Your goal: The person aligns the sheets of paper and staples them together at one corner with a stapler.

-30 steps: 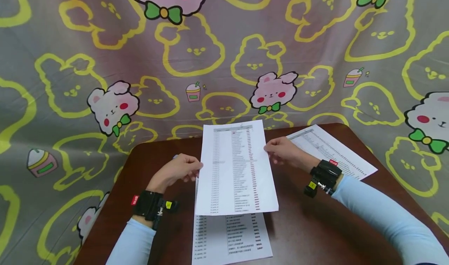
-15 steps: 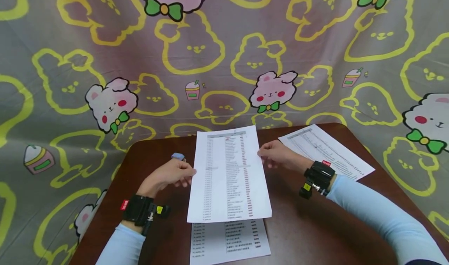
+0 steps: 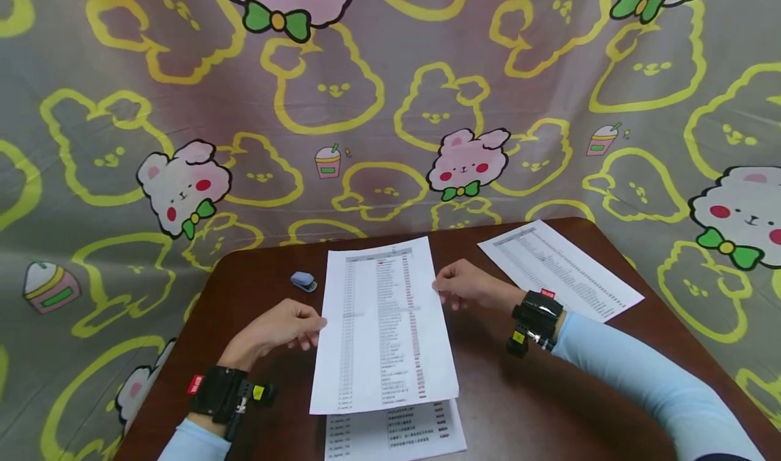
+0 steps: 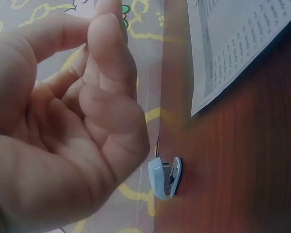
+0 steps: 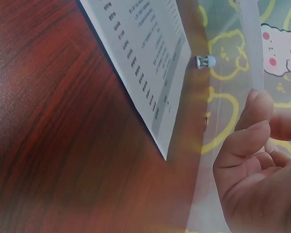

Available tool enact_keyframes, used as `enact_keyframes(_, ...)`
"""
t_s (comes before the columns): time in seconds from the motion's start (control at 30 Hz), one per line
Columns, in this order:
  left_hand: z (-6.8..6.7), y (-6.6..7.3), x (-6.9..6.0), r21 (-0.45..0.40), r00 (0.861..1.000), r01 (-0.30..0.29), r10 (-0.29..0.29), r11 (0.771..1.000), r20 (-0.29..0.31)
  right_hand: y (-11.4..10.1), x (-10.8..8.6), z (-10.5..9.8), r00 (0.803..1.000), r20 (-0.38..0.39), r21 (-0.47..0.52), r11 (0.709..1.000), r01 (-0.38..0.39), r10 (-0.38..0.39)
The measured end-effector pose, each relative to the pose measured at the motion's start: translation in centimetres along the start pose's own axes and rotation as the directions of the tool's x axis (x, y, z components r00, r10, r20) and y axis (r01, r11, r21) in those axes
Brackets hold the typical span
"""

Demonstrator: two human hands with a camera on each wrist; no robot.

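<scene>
A printed sheet of paper (image 3: pixel 381 339) hangs above the table, held at both side edges. My left hand (image 3: pixel 277 330) pinches its left edge between thumb and fingers, and my right hand (image 3: pixel 472 286) pinches the right edge. Below it lies a second printed sheet (image 3: pixel 396 437), mostly covered in the head view; its upper part (image 4: pixel 208 63) shows in the left wrist view. A small light-blue stapler (image 3: pixel 303 281) rests on the table beyond my left hand. In the right wrist view, my right hand (image 5: pixel 257 160) holds the raised sheet's thin edge (image 5: pixel 252 43).
Another printed sheet (image 3: pixel 558 268) lies slanted at the back right of the dark brown table (image 3: pixel 525 407). Behind the table hangs a grey patterned curtain (image 3: pixel 378 108). Each wrist wears a black camera band (image 3: pixel 537 315).
Both hands have brought the held sheet lower and to the left, nearer me. The stapler, at first mostly hidden behind my left hand, now shows fully.
</scene>
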State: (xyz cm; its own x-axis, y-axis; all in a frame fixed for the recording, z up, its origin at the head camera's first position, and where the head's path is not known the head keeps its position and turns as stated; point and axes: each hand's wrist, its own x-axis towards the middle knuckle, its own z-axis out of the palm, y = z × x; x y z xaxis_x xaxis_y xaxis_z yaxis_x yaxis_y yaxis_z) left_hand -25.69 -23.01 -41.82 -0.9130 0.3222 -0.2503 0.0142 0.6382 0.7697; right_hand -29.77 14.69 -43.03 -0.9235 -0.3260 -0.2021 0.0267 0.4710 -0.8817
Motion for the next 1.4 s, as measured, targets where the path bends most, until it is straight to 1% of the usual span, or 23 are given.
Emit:
enact_keyframes(0.1,0.5,-0.3,-0.6,0.023,1.0,0.019,-0.019,1.0,-0.009,0.7,0.1,0.8,0.999,0.032,-0.011,1.0,0.007,-0.006)
enact_keyframes(0.2,0.9,-0.7,-1.2,0.036,0.999,0.044,-0.044,0.998,-0.005,1.3,0.3,1.5,0.998,0.064,-0.014,1.0,0.006,-0.005)
enact_keyframes(0.33,1.1,-1.1,-1.6,0.031,0.998,0.063,-0.063,0.998,-0.004,1.5,0.6,2.1,0.997,0.071,-0.026,1.0,-0.009,0.01)
enact_keyframes(0.43,1.2,-1.4,-1.5,0.03,0.997,0.077,-0.077,0.997,-0.005,1.4,0.8,2.3,0.997,0.073,-0.039,0.999,-0.018,0.021)
enact_keyframes(0.57,1.3,-1.8,-1.3,0.024,0.996,0.081,-0.081,0.996,0.021,1.4,0.9,2.6,0.997,0.069,-0.061,0.997,-0.039,0.043)
enact_keyframes(0.8,1.9,-2.0,-1.3,0.034,0.994,0.071,-0.073,0.997,0.081,2.4,0.6,3.4,0.995,0.058,-0.103,0.992,-0.076,0.083)
enact_keyframes(0.97,2.5,-2.6,-1.3,0.027,0.987,0.064,-0.067,0.998,0.143,3.1,0.3,4.1,0.992,0.052,-0.127,0.986,-0.104,0.112)
enact_keyframes(1.07,2.8,-2.9,-1.2,0.016,0.984,0.063,-0.064,0.998,0.167,3.5,-0.1,4.1,0.991,0.054,-0.13,0.985,-0.116,0.124)
enact_keyframes(1.4,3.0,-2.6,-0.8,0.053,0.983,0.058,-0.066,0.997,0.172,4.1,-0.1,3.9,0.989,0.072,-0.096,0.988,-0.121,0.128)
